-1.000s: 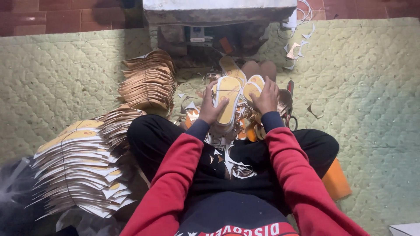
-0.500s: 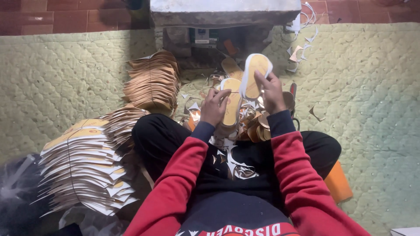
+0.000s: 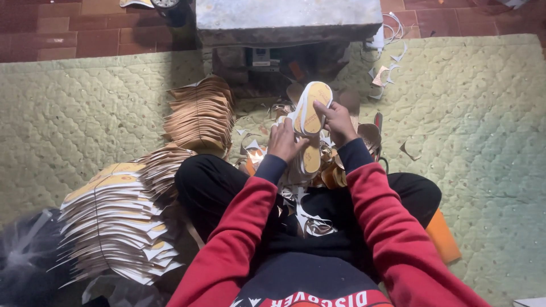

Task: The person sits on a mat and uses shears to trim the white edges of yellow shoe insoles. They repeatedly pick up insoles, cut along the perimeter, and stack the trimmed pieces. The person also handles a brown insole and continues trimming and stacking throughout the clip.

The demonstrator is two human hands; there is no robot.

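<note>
I sit cross-legged on a green quilted mat [image 3: 85, 113]. Both hands are raised over my lap and hold shoe insoles, tan with white edges. My right hand [image 3: 338, 120] grips the upper insole [image 3: 311, 107], which points away from me. My left hand [image 3: 284, 140] clasps a lower insole [image 3: 310, 160], partly hidden behind the fingers; the two insoles overlap. Trimmed paper scraps [image 3: 324, 170] lie beneath the hands.
Fanned stacks of cut insoles stand to my left: a brown one [image 3: 202, 116] and a larger pale one [image 3: 114, 227]. A grey metal machine [image 3: 287, 23] sits ahead at the mat's edge. An orange block [image 3: 443, 236] lies by my right knee. Red tiles [image 3: 85, 25] lie beyond.
Both hands lifted the insoles off the scrap pile. My right hand raised its insole and brought it over the one in my left hand.
</note>
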